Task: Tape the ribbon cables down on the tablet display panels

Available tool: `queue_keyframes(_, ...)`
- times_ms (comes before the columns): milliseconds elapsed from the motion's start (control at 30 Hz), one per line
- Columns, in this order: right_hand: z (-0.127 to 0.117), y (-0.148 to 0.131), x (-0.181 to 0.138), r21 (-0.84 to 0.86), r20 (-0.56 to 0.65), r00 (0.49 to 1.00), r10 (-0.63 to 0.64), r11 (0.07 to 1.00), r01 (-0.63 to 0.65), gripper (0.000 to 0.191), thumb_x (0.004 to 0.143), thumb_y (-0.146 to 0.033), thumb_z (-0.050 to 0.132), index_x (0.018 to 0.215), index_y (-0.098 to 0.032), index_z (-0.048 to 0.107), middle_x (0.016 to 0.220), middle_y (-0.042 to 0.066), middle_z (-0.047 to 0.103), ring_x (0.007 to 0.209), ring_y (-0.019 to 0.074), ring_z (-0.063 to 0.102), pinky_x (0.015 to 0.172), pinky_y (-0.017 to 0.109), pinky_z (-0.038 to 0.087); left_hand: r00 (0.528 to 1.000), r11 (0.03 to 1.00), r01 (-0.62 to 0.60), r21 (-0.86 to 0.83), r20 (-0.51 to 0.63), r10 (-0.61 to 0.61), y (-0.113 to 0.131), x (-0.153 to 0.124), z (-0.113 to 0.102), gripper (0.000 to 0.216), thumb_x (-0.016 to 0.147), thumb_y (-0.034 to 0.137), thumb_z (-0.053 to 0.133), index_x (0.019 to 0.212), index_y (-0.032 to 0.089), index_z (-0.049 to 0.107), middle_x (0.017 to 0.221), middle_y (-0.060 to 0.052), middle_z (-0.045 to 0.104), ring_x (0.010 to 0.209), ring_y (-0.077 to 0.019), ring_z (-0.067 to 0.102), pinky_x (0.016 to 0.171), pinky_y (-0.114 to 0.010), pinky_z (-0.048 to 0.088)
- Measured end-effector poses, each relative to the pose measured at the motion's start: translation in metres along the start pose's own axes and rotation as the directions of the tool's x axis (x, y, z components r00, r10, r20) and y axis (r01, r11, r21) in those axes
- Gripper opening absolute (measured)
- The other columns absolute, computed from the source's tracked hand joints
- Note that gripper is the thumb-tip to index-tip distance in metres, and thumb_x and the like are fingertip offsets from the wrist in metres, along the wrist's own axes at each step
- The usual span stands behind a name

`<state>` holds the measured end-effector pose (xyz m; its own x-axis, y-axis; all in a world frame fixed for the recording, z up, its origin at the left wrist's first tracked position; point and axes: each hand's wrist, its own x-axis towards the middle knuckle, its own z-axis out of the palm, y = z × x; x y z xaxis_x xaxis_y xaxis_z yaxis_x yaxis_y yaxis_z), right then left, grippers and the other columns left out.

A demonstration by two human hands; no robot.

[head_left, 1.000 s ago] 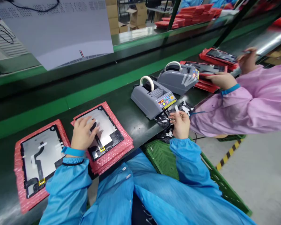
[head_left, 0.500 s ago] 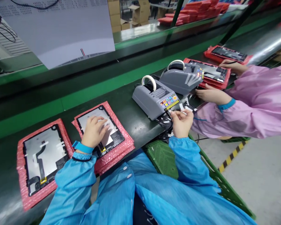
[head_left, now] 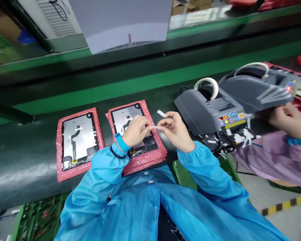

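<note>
A short white strip of tape [head_left: 154,127] is stretched between my two hands over the right-hand tablet. My left hand [head_left: 137,131], with a blue band at its wrist, pinches one end. My right hand [head_left: 176,131] grips the other end between thumb and finger, while a second white strip [head_left: 161,113] sticks out from its fingertips. Below the left hand lies the open-backed tablet [head_left: 119,124], partly covered by that hand, on stacked pink bubble wrap [head_left: 142,164]. Another tablet [head_left: 84,125] with a dark ribbon cable rests on its own pink bubble wrap [head_left: 61,174] to the left.
A grey tape dispenser [head_left: 198,112] with a lit panel stands right of my hands, a second dispenser [head_left: 256,92] behind it. Tape scraps [head_left: 240,138] and cables lie at its front. A co-worker's hand [head_left: 294,120] is at far right. Green crates [head_left: 40,214] sit below the bench.
My right hand has come left from the dispenser with tape in its fingers. My left hand has closed on the strip over the tablet. The view has swung left.
</note>
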<state>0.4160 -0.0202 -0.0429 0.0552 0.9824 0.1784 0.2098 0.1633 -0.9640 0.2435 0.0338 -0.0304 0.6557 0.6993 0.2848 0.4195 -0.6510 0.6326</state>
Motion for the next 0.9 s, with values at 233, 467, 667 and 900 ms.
queue_keyframes(233, 0.01, 0.011, 0.021, 0.121, 0.006, 0.994, 0.111, 0.986, -0.111, 0.046, 0.068, -0.033, 0.07, 0.095, -0.025, 0.035, 0.073, -0.003, 0.064, 0.066, 0.0138, 0.061, 0.066, 0.03, 0.048, 0.976, 0.977, 0.215, -0.007, -0.036, -0.215, -0.017, -0.004, -0.005, 0.018, 0.085, 0.024, 0.057, 0.068, 0.018, 0.054, 0.07, 0.0, 0.061, 0.078, -0.0172, 0.054, 0.079, -0.032, 0.041)
queue_keyframes(467, 0.018, 0.019, 0.032, 0.105, 0.031, 0.988, 0.154, 0.982, -0.157, 0.044, 0.067, -0.028, 0.067, 0.093, -0.025, 0.033, 0.065, -0.007, 0.061, 0.059, 0.0123, 0.058, 0.06, 0.027, 0.046, 0.928, 0.927, 0.373, 0.032, 0.004, -0.373, -0.017, 0.001, 0.001, 0.016, 0.084, 0.023, 0.058, 0.07, 0.018, 0.057, 0.076, -0.003, 0.064, 0.084, -0.0189, 0.056, 0.082, -0.034, 0.043)
queue_keyframes(667, 0.023, 0.037, 0.043, -0.049, 0.038, 0.968, 0.248, 0.968, -0.246, 0.041, 0.062, -0.018, 0.064, 0.087, -0.025, 0.033, 0.06, -0.008, 0.059, 0.057, 0.0139, 0.059, 0.063, 0.03, 0.048, 0.843, 0.8, 0.502, 0.329, 0.02, -0.537, -0.012, 0.006, 0.014, 0.019, 0.088, 0.028, 0.05, 0.077, 0.018, 0.061, 0.092, -0.008, 0.066, 0.103, -0.0278, 0.052, 0.083, -0.043, 0.043)
queue_keyframes(900, 0.025, 0.045, 0.044, -0.165, 0.047, 0.962, 0.269, 0.952, -0.258, 0.037, 0.064, -0.013, 0.06, 0.086, -0.024, 0.033, 0.057, -0.008, 0.057, 0.056, 0.0147, 0.06, 0.06, 0.029, 0.048, 0.865, 0.802, 0.442, 0.401, 0.046, -0.5, -0.014, 0.004, 0.024, 0.019, 0.089, 0.028, 0.046, 0.082, 0.019, 0.061, 0.098, -0.012, 0.062, 0.106, -0.0313, 0.047, 0.083, -0.048, 0.041)
